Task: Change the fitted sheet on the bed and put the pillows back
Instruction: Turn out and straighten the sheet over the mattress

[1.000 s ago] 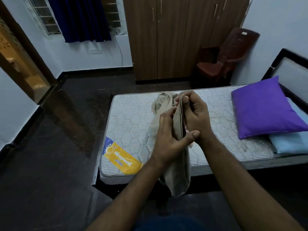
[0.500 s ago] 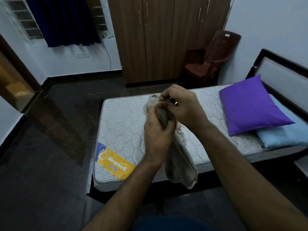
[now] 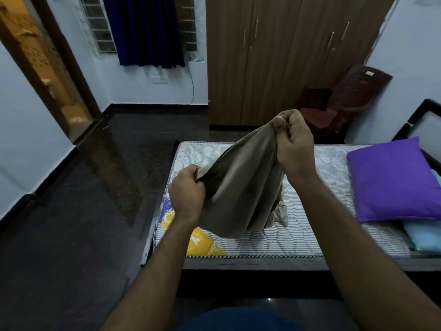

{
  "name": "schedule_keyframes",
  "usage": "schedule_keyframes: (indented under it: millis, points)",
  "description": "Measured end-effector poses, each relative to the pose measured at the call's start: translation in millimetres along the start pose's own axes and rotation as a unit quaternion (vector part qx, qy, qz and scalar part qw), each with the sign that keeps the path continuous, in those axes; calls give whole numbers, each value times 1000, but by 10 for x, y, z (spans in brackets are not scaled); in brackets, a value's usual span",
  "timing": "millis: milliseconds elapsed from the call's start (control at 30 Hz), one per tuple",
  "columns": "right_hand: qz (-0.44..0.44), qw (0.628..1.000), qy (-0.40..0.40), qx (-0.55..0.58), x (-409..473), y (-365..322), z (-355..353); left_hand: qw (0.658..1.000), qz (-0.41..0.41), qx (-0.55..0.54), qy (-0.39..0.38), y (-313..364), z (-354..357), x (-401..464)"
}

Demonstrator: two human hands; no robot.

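Head view gives me the whole bedside, and I read it from the left. My left hand sits low over the near foot end of the mattress, fingers curled tight around one edge of the fitted sheet. That sheet, a dull beige cloth, stretches up and to the right between my hands, with its loose remainder drooping onto the bare quilted mattress just beside the yellow brand label. My right hand is raised higher and pinches the opposite end of the same edge, thumb and fingers closed on the fabric. Further right, the purple pillow rests on a pale blue pillow at the head end, both on the mattress.

I judge the step in hand to be opening out the fresh sheet: it is gathered, not yet spread, and no corner is fitted. The next move calls for finding an elastic corner, drawing my hands wider apart, and shaking the cloth out flat over the mattress. The pillows will need lifting clear first.
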State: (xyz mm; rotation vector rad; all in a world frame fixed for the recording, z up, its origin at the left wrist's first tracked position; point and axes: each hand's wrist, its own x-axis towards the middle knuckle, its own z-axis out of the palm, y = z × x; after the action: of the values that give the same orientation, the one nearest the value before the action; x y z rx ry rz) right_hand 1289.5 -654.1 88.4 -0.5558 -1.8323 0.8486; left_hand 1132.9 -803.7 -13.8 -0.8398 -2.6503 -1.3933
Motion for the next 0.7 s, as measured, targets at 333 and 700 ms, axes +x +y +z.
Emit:
schedule_keyframes:
  millis: [333,700]
  points:
    - [111,982,37,149,86,194,-94,985,-154,-7,-81,-440,3,-69]
    - [106,991,18,84,40,451,-95,995,-82,10,-52,-604,-157,31]
